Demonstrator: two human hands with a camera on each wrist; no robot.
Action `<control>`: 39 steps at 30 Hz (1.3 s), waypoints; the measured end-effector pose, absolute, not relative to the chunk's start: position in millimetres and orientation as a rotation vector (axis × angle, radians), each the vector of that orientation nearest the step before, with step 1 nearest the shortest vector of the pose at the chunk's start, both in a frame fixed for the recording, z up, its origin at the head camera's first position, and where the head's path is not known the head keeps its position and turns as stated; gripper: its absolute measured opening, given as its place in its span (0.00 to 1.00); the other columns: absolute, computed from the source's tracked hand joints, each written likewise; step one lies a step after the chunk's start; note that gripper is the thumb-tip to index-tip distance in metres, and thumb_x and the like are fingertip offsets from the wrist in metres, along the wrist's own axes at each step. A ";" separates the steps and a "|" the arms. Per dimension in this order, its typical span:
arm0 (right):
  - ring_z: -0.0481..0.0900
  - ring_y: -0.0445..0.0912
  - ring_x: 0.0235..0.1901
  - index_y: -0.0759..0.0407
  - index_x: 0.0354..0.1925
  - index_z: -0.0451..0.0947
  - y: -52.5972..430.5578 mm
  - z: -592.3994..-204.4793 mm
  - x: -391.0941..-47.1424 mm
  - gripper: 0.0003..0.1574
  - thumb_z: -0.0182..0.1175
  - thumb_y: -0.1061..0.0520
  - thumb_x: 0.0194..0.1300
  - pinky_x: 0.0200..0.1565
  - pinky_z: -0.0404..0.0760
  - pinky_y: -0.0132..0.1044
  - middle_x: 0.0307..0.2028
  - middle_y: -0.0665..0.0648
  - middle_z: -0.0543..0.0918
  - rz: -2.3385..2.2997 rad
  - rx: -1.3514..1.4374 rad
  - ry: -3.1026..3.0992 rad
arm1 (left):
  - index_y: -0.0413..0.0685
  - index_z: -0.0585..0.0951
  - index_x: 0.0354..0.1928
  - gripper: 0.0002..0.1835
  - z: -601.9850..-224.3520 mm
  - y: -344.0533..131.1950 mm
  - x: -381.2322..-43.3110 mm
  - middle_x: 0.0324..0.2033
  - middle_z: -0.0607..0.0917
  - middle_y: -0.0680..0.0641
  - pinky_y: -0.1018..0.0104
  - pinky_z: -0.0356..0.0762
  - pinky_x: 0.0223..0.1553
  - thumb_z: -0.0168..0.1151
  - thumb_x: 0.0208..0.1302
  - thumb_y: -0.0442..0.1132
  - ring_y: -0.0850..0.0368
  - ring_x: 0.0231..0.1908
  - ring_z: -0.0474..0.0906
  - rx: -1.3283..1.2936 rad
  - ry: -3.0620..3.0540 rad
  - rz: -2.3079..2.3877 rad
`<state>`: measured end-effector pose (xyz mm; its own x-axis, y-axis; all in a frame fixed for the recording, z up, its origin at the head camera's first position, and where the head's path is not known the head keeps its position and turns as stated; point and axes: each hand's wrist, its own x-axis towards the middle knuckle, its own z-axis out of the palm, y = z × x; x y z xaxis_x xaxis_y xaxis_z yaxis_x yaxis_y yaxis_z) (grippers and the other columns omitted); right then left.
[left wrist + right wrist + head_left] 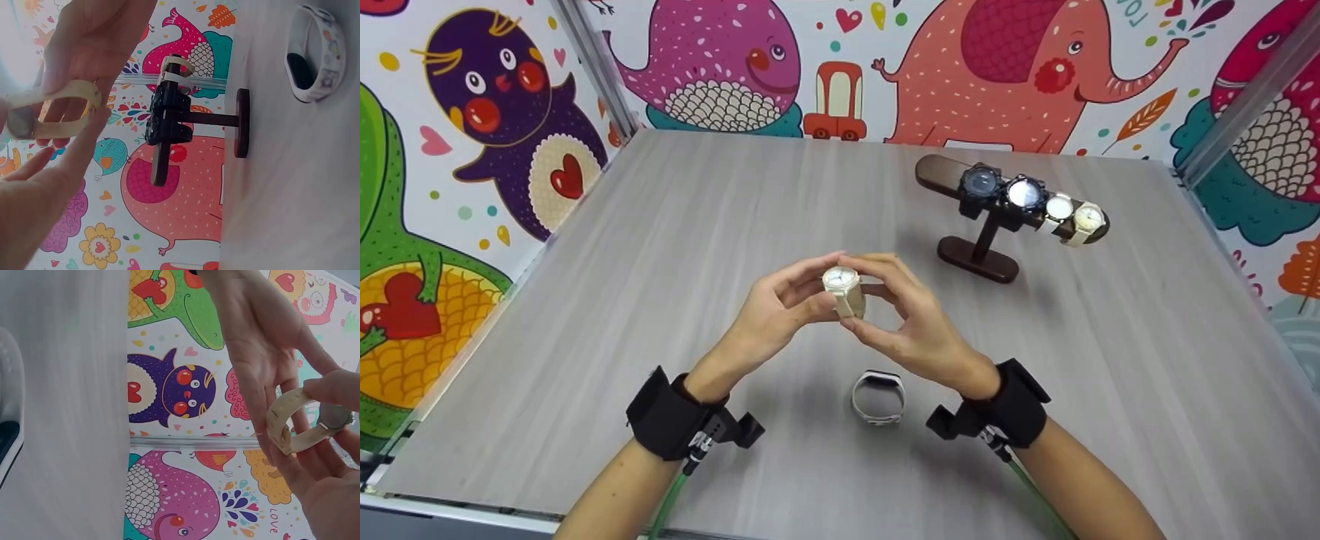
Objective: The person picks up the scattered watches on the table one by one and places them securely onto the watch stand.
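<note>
A wristwatch (841, 279) with a cream strap and pale round dial is held above the table between both hands. My left hand (769, 307) grips it from the left, thumb against the side of the case. From the right, my right hand (911, 319) holds it with curled fingers and thumb on the strap. In the left wrist view, the cream strap (70, 130) forms a loop, and the fingers hide part of the case. The right wrist view shows the back of the watch case (334, 415) and the looped strap.
A white fitness band (879, 397) with a dark module stands on the grey table (675, 225), nearer me than the hands. At the back right, a dark wooden watch stand (979, 259) bears several watches. Cartoon-printed panels (997, 82) border the table.
</note>
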<state>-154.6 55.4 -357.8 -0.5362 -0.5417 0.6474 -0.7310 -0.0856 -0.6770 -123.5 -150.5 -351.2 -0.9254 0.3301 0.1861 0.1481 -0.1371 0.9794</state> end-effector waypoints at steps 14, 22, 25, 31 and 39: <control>0.75 0.50 0.62 0.67 0.67 0.70 57.1 -358.8 -160.3 0.41 0.71 0.70 0.56 0.66 0.76 0.37 0.60 0.66 0.74 1.376 1.353 -1.905 | 0.29 0.73 0.65 0.36 -351.0 -141.0 -124.5 0.62 0.79 0.34 0.62 0.84 0.54 0.74 0.60 0.44 0.57 0.58 0.81 0.602 2.075 2.358; 0.73 0.52 0.60 0.63 0.68 0.72 59.7 -357.4 -160.3 0.40 0.72 0.65 0.58 0.60 0.76 0.32 0.59 0.65 0.73 1.318 1.297 -1.958 | 0.27 0.73 0.63 0.40 -348.1 -136.2 -128.5 0.60 0.80 0.34 0.61 0.85 0.54 0.76 0.54 0.45 0.58 0.57 0.80 0.639 2.050 2.369; 0.73 0.52 0.60 0.62 0.68 0.71 60.5 -357.4 -161.1 0.41 0.72 0.65 0.58 0.60 0.76 0.32 0.59 0.65 0.73 1.306 1.288 -1.981 | 0.28 0.73 0.63 0.41 -348.0 -135.0 -131.4 0.59 0.80 0.35 0.63 0.85 0.53 0.77 0.53 0.48 0.57 0.57 0.80 0.629 2.069 2.357; 0.74 0.52 0.60 0.61 0.69 0.70 62.8 -357.3 -162.7 0.41 0.72 0.65 0.58 0.61 0.77 0.34 0.60 0.64 0.73 1.299 1.270 -2.013 | 0.29 0.74 0.62 0.41 -347.9 -132.4 -137.2 0.58 0.80 0.37 0.65 0.85 0.53 0.77 0.52 0.49 0.57 0.57 0.80 0.620 2.083 2.352; 0.76 0.51 0.58 0.63 0.70 0.68 67.4 -358.3 -167.1 0.44 0.72 0.66 0.58 0.62 0.79 0.35 0.60 0.64 0.71 1.306 1.267 -2.028 | 0.30 0.75 0.61 0.42 -349.0 -128.5 -145.1 0.58 0.81 0.39 0.63 0.85 0.54 0.77 0.50 0.52 0.56 0.58 0.80 0.650 2.105 2.342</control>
